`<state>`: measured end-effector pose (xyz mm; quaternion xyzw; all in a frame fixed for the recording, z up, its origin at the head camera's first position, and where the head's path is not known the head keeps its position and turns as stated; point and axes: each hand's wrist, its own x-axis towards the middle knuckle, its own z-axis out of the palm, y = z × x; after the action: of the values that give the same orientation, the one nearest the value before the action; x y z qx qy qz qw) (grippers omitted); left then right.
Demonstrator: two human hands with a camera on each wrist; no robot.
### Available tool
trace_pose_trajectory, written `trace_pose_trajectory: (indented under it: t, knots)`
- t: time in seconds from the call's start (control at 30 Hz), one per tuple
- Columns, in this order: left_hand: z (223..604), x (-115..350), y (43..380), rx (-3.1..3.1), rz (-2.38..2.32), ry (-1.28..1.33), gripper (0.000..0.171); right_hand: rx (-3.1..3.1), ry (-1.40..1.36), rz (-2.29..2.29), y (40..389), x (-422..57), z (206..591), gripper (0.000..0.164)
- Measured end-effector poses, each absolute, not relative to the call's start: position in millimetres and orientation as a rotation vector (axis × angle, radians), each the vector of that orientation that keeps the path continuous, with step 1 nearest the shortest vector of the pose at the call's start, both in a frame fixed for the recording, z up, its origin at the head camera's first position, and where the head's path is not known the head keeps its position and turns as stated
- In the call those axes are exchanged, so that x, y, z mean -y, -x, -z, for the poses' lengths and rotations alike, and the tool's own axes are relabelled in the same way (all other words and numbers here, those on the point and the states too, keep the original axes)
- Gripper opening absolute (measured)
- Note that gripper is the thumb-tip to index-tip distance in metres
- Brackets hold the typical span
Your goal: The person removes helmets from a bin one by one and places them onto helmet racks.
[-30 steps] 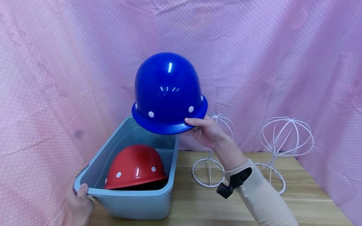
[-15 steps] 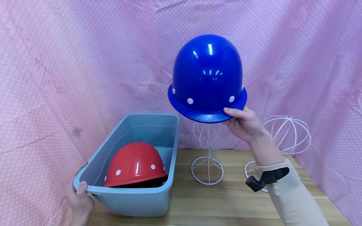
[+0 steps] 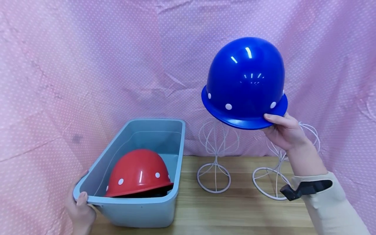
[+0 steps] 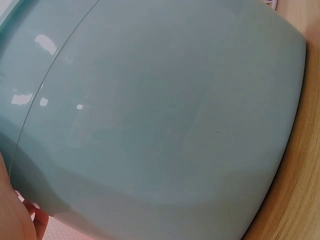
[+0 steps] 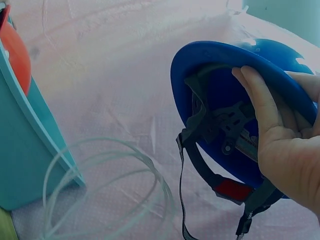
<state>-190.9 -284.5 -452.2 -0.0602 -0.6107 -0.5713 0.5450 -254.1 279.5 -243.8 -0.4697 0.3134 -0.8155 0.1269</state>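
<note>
High on the right, my right hand [image 3: 283,129] grips the front brim of a blue hard hat [image 3: 246,78], thumb on top and fingers underneath. The right wrist view shows the hat's inner side, with a dark headband and a hanging chin strap [image 5: 183,200]. My left hand [image 3: 80,209] holds the near left corner of a blue-grey plastic bin [image 3: 144,212]. Inside the bin, a red hard hat [image 3: 138,173] lies tilted, crown up. Two white wire stands stand on the table; the left stand [image 3: 215,166] is below the blue hat, the right stand [image 3: 271,182] partly behind my right arm.
The wooden table [image 3: 235,212] carries the bin at left and both stands at right. Behind and on both sides hangs a pink dotted cloth [image 3: 132,65]. A black wrist strap [image 3: 314,187] is on my right forearm.
My right hand has carried the blue hard hat from above the bin to the right, rising first and then staying high. My left hand stays on the bin's corner.
</note>
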Motion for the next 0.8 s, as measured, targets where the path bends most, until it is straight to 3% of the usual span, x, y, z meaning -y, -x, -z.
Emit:
trace_pose_trajectory:
  t: [0.4, 0.8]
  knots:
    - [455.8, 286.1, 184.9, 1.425, 1.402, 0.096, 0.056, -0.9, 1.477, 2.362, 253.7, -335.8, 258.2, 0.066]
    - [460.1, 293.2, 179.5, 1.348, 1.431, 0.182, 0.054, -0.72, 1.502, 2.44, 263.2, -381.3, 273.7, 0.064]
